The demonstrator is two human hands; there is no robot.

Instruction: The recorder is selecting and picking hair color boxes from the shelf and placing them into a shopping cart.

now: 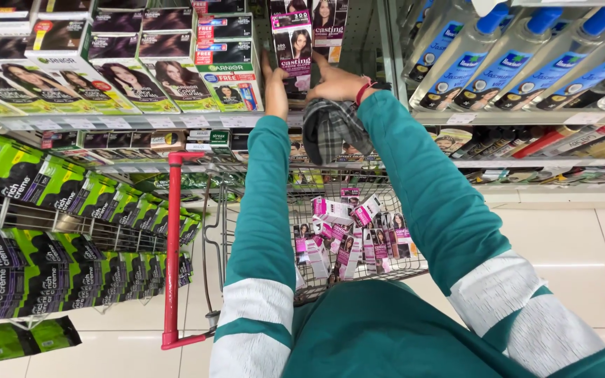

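Both my arms, in teal sleeves with white bands, reach up to a store shelf. My left hand (274,87) presses against the left side of a pink-and-black hair colour box (295,52) standing on the shelf. My right hand (334,84) grips the same box from the right; a red band circles that wrist. A grey checked cloth (330,129) hangs below my right hand. Beneath my arms stands a wire shopping cart (302,192) holding several more small pink hair colour boxes (355,234).
Shelves (106,122) at left hold many hair colour boxes, dark ones above and green-and-black ones below. Clear bottles with blue caps (519,56) lie on the right shelves. The cart's red handle bar (172,245) runs down at left. Pale floor tiles lie at right.
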